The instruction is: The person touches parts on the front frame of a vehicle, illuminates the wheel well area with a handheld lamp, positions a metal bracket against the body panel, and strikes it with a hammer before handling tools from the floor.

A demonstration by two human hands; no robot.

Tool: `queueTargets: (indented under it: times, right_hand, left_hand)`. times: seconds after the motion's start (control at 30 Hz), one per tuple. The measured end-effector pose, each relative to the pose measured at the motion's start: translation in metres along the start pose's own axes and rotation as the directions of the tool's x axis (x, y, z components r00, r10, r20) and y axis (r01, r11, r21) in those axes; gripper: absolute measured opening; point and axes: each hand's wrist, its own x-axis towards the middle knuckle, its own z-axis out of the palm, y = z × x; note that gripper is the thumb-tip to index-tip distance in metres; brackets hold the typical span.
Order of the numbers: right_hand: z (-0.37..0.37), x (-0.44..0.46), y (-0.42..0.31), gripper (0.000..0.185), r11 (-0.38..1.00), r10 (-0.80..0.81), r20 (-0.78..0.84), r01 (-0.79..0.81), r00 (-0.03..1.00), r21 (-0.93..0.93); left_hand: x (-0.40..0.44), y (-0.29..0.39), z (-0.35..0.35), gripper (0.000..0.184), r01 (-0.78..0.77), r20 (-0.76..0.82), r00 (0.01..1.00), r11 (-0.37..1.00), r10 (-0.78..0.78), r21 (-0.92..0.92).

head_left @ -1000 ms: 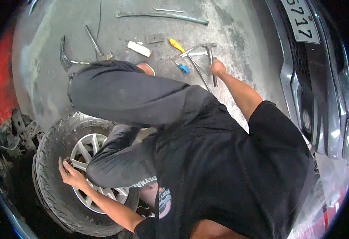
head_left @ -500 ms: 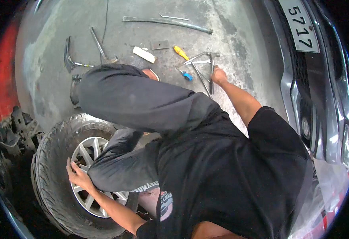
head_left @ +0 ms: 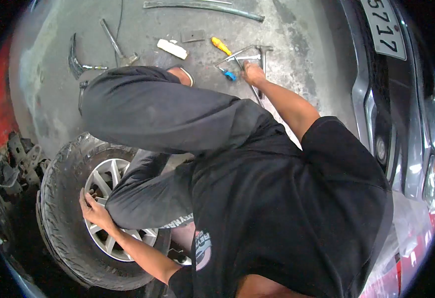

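My left hand (head_left: 96, 212) rests with its fingers apart against the silver alloy rim (head_left: 98, 181) of a large off-road tire (head_left: 61, 218), which leans beside my bent leg. My right hand (head_left: 253, 73) is low over the floor among tools, its fingers curled down. What they hold, if anything, is hidden by the hand. Just right of it lies a hammer (head_left: 263, 59) with a metal handle. Thin metal rods (head_left: 255, 94) run beneath and beside the hand. A screwdriver with a yellow handle (head_left: 221, 46) and a blue-handled tool (head_left: 229, 75) lie to its left.
A long metal bar (head_left: 202, 9) lies farther out, with a white block (head_left: 172, 49) and flat dark plate (head_left: 193, 36) nearer. Another hammer-like tool (head_left: 113, 39) is at left. A grey car bumper (head_left: 364, 99) stands right; a red vehicle (head_left: 1, 109) left.
My right hand has moved left, off the hammer's handle and over the thin rods. My left hand stays on the wheel. The camera view has shifted slightly.
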Motion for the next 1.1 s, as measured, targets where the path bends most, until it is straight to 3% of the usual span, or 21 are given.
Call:
queueTargets:
  times: [0.13,0.17,0.27,0.47,0.53,0.8,0.93,1.1]
  right_hand:
    - [0.004,0.010,0.002,0.055,0.996,-0.070,0.021,0.071,0.997,-0.053]
    - [0.007,0.014,0.002,0.050,0.995,-0.074,0.004,0.074,0.997,-0.063]
    - [-0.003,0.011,-0.004,0.045,0.990,-0.070,0.049,0.076,0.996,-0.122]
    - [-0.014,-0.003,-0.009,0.046,0.992,-0.113,-0.071,0.108,0.991,-0.062]
    - [-0.016,-0.003,-0.011,0.046,0.998,-0.032,0.035,0.034,0.999,-0.056]
    - [-0.014,0.003,-0.002,0.039,0.991,-0.131,-0.045,0.130,0.990,-0.036]
    - [-0.025,0.005,0.005,0.038,1.000,-0.004,-0.058,0.006,0.998,0.020]
    - [-0.029,0.004,0.004,0.040,1.000,0.005,-0.059,-0.004,0.998,0.018]
  left_hand:
    - [0.001,0.003,0.000,0.031,-0.056,0.006,0.998,0.996,0.056,0.066]
    - [0.001,-0.002,0.000,0.031,0.036,0.026,0.999,0.999,-0.036,0.019]
    - [0.002,-0.004,0.000,0.031,0.040,0.030,0.999,0.999,-0.041,0.035]
    - [0.005,0.000,0.000,0.031,0.045,0.055,0.997,0.998,-0.047,0.034]
    - [0.006,-0.002,0.002,0.031,0.093,0.052,0.994,0.996,-0.094,0.013]
    - [0.006,-0.005,0.004,0.031,-0.020,0.019,1.000,1.000,0.020,0.018]
    - [0.003,0.009,0.001,0.029,0.069,0.072,0.995,0.998,-0.069,0.005]
    - [0.003,0.003,0.002,0.029,-0.017,0.047,0.999,1.000,0.016,0.022]
